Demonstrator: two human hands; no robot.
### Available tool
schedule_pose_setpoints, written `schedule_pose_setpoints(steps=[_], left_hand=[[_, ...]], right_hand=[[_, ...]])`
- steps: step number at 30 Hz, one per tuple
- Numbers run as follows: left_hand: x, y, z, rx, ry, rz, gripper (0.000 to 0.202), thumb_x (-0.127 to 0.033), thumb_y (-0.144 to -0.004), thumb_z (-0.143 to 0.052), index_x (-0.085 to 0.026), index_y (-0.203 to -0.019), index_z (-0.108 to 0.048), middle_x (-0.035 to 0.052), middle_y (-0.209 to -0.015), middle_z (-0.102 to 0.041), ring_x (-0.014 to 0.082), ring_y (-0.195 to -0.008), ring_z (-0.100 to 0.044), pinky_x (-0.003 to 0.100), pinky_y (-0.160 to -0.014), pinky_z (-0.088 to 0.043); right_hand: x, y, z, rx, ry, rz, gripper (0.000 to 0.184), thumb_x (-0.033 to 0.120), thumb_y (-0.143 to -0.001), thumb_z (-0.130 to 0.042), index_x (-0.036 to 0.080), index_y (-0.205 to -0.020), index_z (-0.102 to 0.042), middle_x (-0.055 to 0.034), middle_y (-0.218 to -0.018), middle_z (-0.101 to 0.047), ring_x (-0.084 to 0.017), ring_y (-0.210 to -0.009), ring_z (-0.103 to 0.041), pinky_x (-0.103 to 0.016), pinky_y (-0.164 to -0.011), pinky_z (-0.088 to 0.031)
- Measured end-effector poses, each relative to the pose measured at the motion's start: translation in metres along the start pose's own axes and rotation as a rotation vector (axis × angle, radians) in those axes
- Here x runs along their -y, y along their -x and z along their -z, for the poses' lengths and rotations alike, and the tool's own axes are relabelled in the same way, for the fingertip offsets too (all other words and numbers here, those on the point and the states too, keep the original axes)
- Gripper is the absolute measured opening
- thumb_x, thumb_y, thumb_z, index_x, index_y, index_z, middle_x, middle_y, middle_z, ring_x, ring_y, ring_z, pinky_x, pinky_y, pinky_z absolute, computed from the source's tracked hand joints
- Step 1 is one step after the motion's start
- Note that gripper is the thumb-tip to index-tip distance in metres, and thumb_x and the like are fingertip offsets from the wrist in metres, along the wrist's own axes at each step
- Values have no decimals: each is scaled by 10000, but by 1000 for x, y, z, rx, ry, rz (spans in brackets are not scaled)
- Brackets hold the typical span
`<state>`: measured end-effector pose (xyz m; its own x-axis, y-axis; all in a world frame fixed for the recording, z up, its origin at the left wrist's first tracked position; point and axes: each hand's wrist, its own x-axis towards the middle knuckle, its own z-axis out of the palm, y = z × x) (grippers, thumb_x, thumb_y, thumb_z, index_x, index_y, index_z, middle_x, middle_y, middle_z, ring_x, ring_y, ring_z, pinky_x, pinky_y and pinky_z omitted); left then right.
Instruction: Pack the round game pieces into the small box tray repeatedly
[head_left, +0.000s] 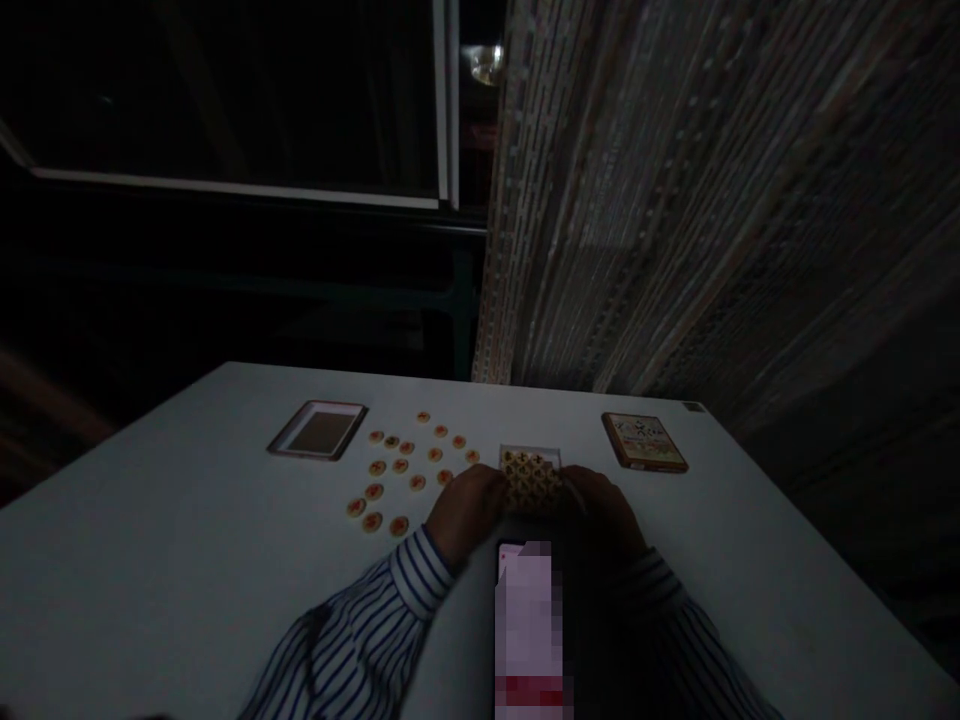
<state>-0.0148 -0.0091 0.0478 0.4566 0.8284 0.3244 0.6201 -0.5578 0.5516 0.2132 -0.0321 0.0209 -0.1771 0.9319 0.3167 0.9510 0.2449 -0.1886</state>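
Striped sleeves [352,640] are closest to the camera, with a phone [529,620] lying between my forearms. OK, fingers: left hand [469,510] is curled in against the left side of a clear plastic box [530,450], right hand [604,505] closed on the opposite side, so it's gripped between the two. It sits just past the phone, packed with dark-lettered xiangqi pieces [531,485].

Just left of my left hand, red-lettered xiangqi pieces [400,466] are scattered loose on the white table [187,520]. Further out there's a shallow tray [322,433] on the left, a box with a printed cover [645,440] on the right, and a string curtain [600,200] behind.

What could go wrong, imo: tip the box or squeeze unevenly and the dark pieces could spill into the red ones. A careless left wrist might also knock the nearest loose discs.

Hard to see: thumbs and the box's near edge are murky, can't tell if it's lidded. Some thin pale strip [574,496] by my right fingers, no clue. Phone screen's pixelated and its bottom is cut off.
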Motion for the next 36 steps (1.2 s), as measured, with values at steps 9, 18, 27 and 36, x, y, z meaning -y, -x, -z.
schedule_pose_setpoints(steps=[9, 18, 27, 36], left_hand=[[13, 35, -13, -60, 41, 34, 202, -227, -802, -422, -158, -871, -599, 63, -820, -619, 158, -783, -565, 285, -721, -458], [22, 34, 18, -132, -21, 41, 143, -237, -777, -468, -170, -775, -595, 39, -733, -614, 140, -693, -561, 261, -655, -443], [66, 26, 72, -256, -12, 139, 197, -297, -774, -456, -164, -817, -596, 45, -814, -638, 144, -721, -578, 270, -695, -455], [128, 34, 100, -324, -160, 402, 331, -353, -757, -450, -167, -996, -582, 75, -958, -640, 194, -863, -591, 309, -780, -453]], right_hand=[[-1, 1, -8, -64, -62, 25, 295, 291, -835, -352, 185, -960, -597, -83, -963, -639, -188, -851, -569, -313, -719, -442], [3, 0, 7, -252, -204, -28, 280, 324, -818, -372, 167, -825, -603, -74, -825, -652, -169, -788, -581, -297, -732, -448], [44, -32, 26, -122, -230, 18, 253, 355, -810, -417, 179, -798, -599, -50, -786, -639, -163, -761, -572, -273, -693, -427], [97, -93, 18, 39, -262, 114, 225, 289, -774, -425, 184, -811, -621, -38, -793, -645, -153, -752, -570, -253, -688, -407]])
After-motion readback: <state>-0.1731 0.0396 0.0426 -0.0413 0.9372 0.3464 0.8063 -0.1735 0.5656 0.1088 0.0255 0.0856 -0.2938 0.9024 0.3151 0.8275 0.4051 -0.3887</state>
